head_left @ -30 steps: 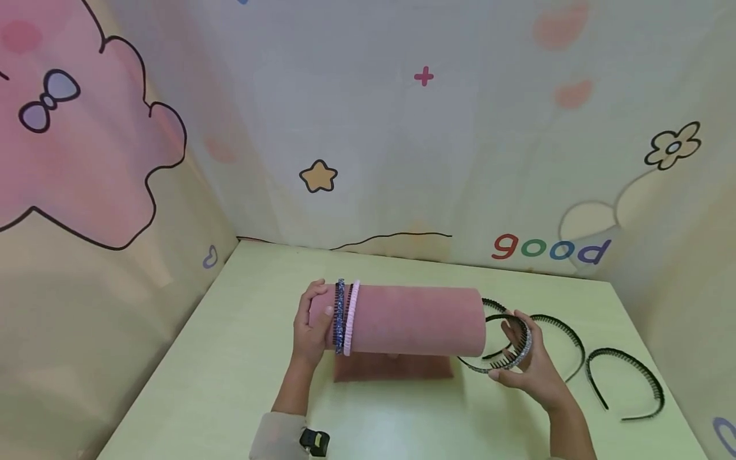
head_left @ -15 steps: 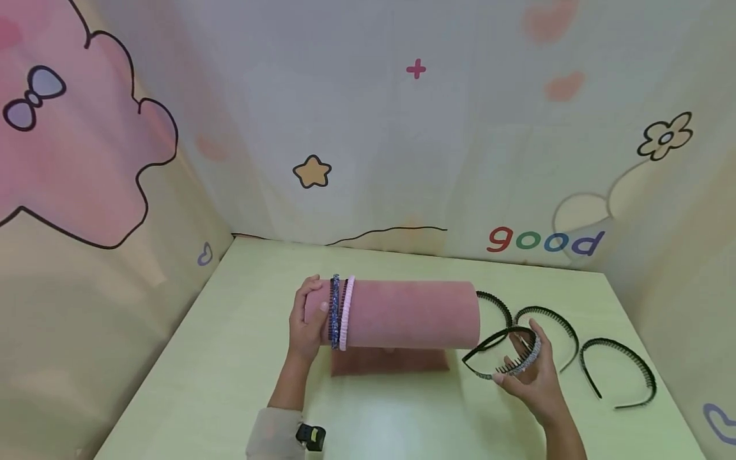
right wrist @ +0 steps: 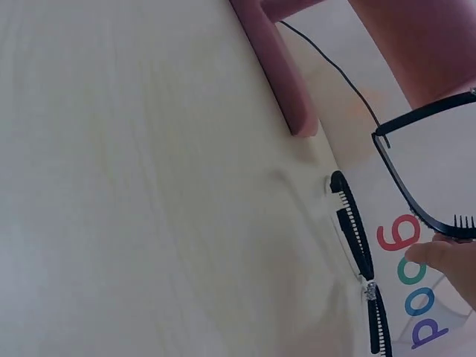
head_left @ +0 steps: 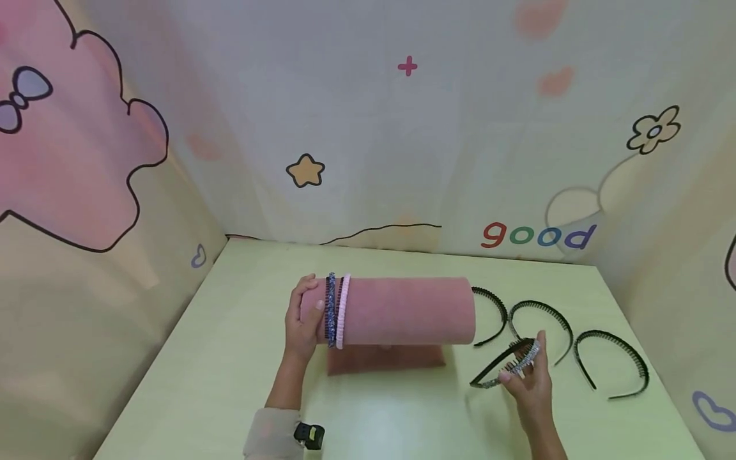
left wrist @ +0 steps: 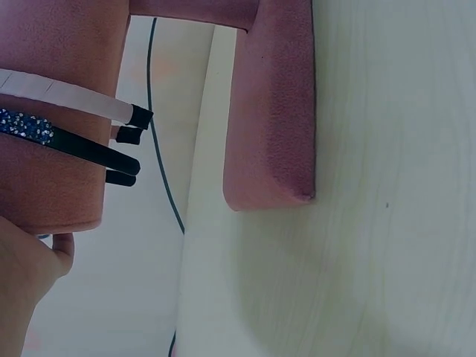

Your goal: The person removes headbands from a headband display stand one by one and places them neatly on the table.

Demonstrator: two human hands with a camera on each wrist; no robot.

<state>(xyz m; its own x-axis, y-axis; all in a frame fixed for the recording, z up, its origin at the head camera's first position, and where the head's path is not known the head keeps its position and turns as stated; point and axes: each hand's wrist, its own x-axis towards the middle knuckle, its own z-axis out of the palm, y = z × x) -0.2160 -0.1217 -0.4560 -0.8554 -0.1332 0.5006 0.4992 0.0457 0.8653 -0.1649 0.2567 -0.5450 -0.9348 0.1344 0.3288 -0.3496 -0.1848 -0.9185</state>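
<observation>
My left hand (head_left: 301, 326) grips the left end of a pink velvet headband display stand (head_left: 411, 310), its thumb on the near side. Close to that hand, a blue glitter headband (head_left: 330, 313) and a pale pink headband (head_left: 343, 313) sit side by side around the roll; their black tips (left wrist: 141, 117) show beneath it in the left wrist view. To the right of the roll, my right hand (head_left: 531, 390) pinches a black toothed headband (head_left: 500, 363) with silver glitter. It is raised and tilted, apart from the roll. In the right wrist view, the headband's open ends (right wrist: 424, 113) point toward the stand.
Three dark toothed headbands lie on the pale table (head_left: 391, 415) at the right: one partly behind the roll (head_left: 503, 303), a middle headband (head_left: 546, 308) and a far right headband (head_left: 641, 364). The stand's flat base (head_left: 385, 361) rests on the table. A printed curtain (head_left: 368, 128) surrounds the table.
My right hand has drawn the silver headband away from the roll's right end, toward the front, and turned it flatter. The left hand keeps its grip. The head view has shifted slightly.
</observation>
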